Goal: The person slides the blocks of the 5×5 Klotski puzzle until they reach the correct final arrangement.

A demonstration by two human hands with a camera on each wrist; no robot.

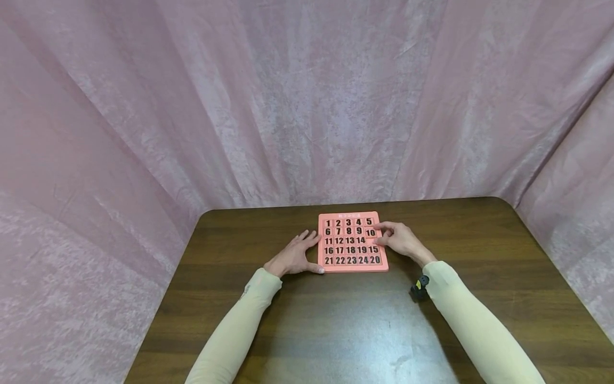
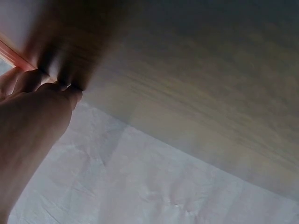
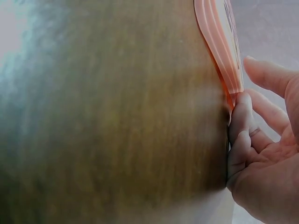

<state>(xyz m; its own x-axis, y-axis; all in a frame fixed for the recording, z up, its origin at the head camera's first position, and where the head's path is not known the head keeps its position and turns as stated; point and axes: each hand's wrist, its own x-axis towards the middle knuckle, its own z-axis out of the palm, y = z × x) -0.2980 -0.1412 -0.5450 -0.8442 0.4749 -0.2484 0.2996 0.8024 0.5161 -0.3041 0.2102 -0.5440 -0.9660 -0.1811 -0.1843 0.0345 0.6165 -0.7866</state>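
A pink number slide puzzle [image 1: 331,216] lies flat on the table, its tiles numbered in black. Tile 10 [image 1: 371,233] sits slightly lower than its row, and the slot below it, right of 14, is bare. At the left edge, my left hand [image 1: 295,255] is spread, fingertips against the frame and thumb by the near left corner. My right hand [image 1: 400,239] reaches in from the right, forefinger beside tile 10 and thumb by the bare slot. In the right wrist view, its other fingers bend beside the puzzle's edge [image 3: 217,42]; the tiles are hidden there.
The brown wooden table [image 1: 336,330] extends around the puzzle, with a bright reflection near its front. Pink curtains [image 1: 326,106] hang behind the table and at both sides. A black device [image 1: 419,288] is at the right wrist.
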